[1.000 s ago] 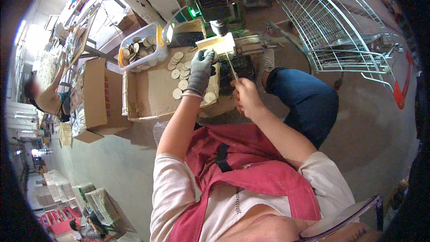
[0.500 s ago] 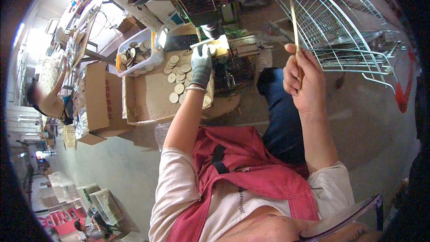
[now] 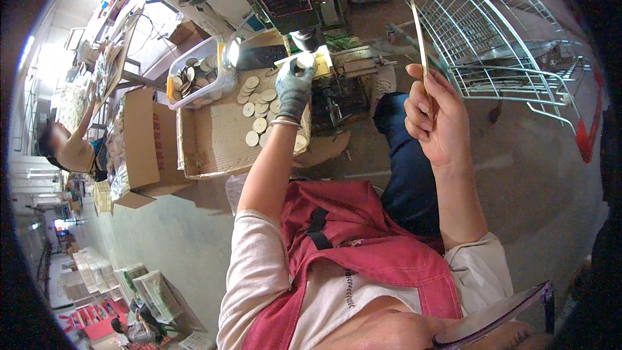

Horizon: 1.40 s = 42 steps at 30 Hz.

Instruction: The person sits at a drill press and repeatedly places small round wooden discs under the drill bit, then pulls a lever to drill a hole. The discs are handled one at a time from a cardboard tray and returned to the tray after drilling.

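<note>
My left hand (image 3: 293, 93), in a grey work glove, reaches to the lit work spot of a machine. Its fingers pinch a pale round disc (image 3: 305, 60) right under the dark machine head (image 3: 307, 37). A yellowish block (image 3: 322, 65) sits beside that disc. My bare right hand (image 3: 437, 113) is raised on the right, fingers closed around a thin wooden stick (image 3: 416, 23) that points up and away. Several pale discs with small centre holes (image 3: 253, 138) lie in the cardboard tray (image 3: 214, 155) left of my gloved hand.
A clear plastic bin (image 3: 223, 81) of discs stands at the tray's far left, near a bright lamp (image 3: 234, 52). A wire shopping cart (image 3: 512, 91) fills the right. An open carton (image 3: 139, 142) is further left, with a person (image 3: 74, 149) beyond it.
My left hand has shifted slightly, and the pale disc in its fingers now shows under the machine head. My right hand and the stick have moved a little left.
</note>
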### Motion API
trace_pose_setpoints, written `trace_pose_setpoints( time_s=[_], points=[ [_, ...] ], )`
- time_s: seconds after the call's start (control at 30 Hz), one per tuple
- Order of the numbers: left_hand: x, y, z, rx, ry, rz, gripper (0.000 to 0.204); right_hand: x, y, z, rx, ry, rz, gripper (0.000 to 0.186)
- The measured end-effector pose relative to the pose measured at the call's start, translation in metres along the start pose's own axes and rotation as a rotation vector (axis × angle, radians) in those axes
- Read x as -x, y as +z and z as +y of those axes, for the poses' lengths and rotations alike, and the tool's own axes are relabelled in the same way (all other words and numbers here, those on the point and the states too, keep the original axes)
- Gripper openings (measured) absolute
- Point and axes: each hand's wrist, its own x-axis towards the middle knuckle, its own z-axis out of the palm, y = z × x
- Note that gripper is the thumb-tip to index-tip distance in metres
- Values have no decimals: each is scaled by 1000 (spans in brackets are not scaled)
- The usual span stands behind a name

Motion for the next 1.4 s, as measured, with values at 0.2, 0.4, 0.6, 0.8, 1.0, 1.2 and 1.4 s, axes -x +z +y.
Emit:
trace_pose_setpoints(
  time_s=[0.2,0.4,0.6,0.8,1.0,1.2,1.4],
  points=[
    [5,-13,-19,237,-69,49,35,-2,-3,1,12,-11,-17,29],
    [50,-118,-56,210,-290,78,39,-1,-9,-4,-12,-25,-11,28],
    [83,-183,-94,-692,-141,59,61,-2,-8,-6,-42,-32,-34,28],
    [36,-84,-8,247,-294,-264,35,-3,-4,-3,-36,-13,-27,28],
    [-2,-4,-35,37,-192,-210,22,-3,-8,-2,-29,-9,-18,29],
    [5,1,-3,-309,78,-132,18,-2,-9,-8,-53,-5,-23,30],
    [1,11,-2,-304,42,-135,21,-1,-8,-9,-45,-1,-14,31]
  ],
)
